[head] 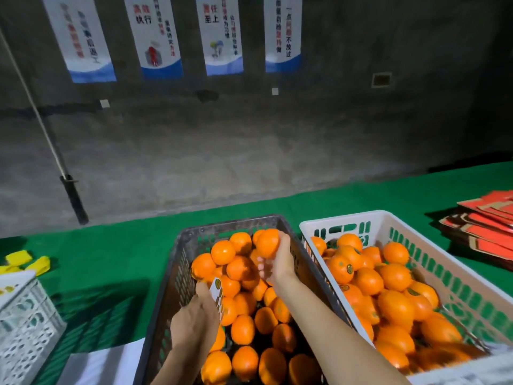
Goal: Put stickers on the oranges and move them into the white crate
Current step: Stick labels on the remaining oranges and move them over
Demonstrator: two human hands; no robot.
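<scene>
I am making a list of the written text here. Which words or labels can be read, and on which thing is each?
"执行": second white-and-blue wall banner.
"任", "至上": third banner.
"不放过": fourth banner.
First banner: blurred.
Round fruit stickers, white sticker sheet, red flat cartons: unreadable.

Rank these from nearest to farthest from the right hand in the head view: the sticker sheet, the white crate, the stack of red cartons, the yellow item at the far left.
From the right hand, which holds an orange:
1. White crate, just to its right.
2. Sticker sheet, below-left, in the left hand.
3. Stack of red cartons, far right.
4. Yellow item, far left.
</scene>
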